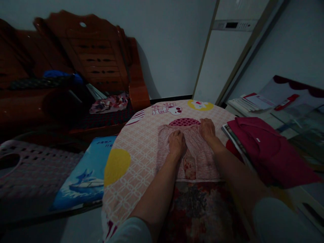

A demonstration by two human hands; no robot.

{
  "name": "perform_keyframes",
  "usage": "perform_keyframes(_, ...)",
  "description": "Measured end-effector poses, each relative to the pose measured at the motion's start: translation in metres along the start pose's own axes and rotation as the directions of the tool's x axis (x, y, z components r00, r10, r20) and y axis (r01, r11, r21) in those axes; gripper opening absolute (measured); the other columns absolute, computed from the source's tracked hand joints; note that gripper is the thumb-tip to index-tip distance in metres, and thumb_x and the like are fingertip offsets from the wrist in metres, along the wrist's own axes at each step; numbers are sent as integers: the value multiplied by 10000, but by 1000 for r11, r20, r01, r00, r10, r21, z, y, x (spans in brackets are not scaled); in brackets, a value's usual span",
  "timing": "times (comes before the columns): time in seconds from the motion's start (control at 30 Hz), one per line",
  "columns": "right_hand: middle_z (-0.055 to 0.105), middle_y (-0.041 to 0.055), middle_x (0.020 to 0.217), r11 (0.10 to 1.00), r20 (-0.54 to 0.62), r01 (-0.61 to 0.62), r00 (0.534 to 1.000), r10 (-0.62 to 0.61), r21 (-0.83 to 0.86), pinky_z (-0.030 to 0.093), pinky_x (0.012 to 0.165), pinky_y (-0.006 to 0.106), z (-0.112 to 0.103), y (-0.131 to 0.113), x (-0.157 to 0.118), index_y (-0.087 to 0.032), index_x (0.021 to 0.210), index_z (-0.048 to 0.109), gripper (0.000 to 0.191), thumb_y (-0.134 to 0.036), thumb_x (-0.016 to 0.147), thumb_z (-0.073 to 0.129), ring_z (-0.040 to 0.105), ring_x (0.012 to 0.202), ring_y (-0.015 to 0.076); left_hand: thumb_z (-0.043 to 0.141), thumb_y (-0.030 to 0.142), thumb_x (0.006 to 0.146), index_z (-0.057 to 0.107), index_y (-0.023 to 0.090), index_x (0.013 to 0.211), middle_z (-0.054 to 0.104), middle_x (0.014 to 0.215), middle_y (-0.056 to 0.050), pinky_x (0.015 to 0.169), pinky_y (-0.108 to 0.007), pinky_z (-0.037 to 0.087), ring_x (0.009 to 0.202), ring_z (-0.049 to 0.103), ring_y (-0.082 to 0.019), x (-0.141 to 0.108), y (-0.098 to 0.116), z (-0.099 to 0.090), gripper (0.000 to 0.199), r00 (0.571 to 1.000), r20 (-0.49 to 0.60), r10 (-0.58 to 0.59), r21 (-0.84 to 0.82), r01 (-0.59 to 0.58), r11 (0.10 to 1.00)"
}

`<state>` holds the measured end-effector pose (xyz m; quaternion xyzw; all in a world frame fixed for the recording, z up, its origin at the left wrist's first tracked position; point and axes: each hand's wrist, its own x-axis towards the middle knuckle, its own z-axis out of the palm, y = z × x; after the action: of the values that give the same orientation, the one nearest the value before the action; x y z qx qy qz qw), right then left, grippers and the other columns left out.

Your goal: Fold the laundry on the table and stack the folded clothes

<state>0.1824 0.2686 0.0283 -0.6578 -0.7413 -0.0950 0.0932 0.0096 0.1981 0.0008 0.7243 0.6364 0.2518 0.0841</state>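
Note:
A heathered pink garment (202, 162) lies spread on a round table, its gathered top edge on the far side and a pale hem towards me. Reddish floral cloth (189, 167) shows in a gap down its middle. My left hand (176, 143) rests on the garment left of that gap, fingers curled into the fabric, which creases beside the thumb. At the far right corner, my right hand (207, 129) has its fingers bent over the top edge. Part of the fingertips is hidden on both hands.
A patterned tablecloth (141, 145) covers the table. Folded magenta clothing (265, 145) lies at the right on some books. To the left are a blue printed bag (88, 175), a woven pink basket (45, 168) and a wooden bench (96, 57). Papers (260, 101) sit behind at right.

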Motion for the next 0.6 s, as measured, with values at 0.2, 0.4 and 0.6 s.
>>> perform_keyframes(0.2, 477, 172, 1450, 958, 25, 267, 962, -271, 99, 245, 1137, 470, 34, -17, -31, -112, 1358, 506, 472, -348, 995, 318, 381, 1341, 307, 353, 263, 975, 548, 209, 1342, 500, 1465, -92, 1175, -568, 193, 1398, 359, -274, -3, -2, 3, 419, 997, 76, 6, 111, -14, 994)
perform_keyframes(0.4, 346, 158, 1560, 956, 92, 251, 960, -266, 149, 205, 1171, 506, 50, -6, -25, -112, 1470, 399, 554, -388, 998, 308, 270, 1441, 306, 313, 451, 985, 375, 191, 1498, 355, 1567, -110, 1182, -572, 170, 1456, 264, -304, -4, -6, 8, 579, 991, 131, 19, 210, -47, 977)
perform_keyframes(0.6, 481, 120, 1482, 855, 73, 324, 921, -383, 405, 284, 1161, 505, 30, 4, -33, -179, 1395, 533, 492, -328, 931, 465, 368, 1413, 282, 280, 469, 987, 336, 186, 1518, 324, 1583, -109, 1192, -564, 139, 1472, 232, -294, -4, -3, 7, 605, 989, 146, 9, 228, -42, 973)
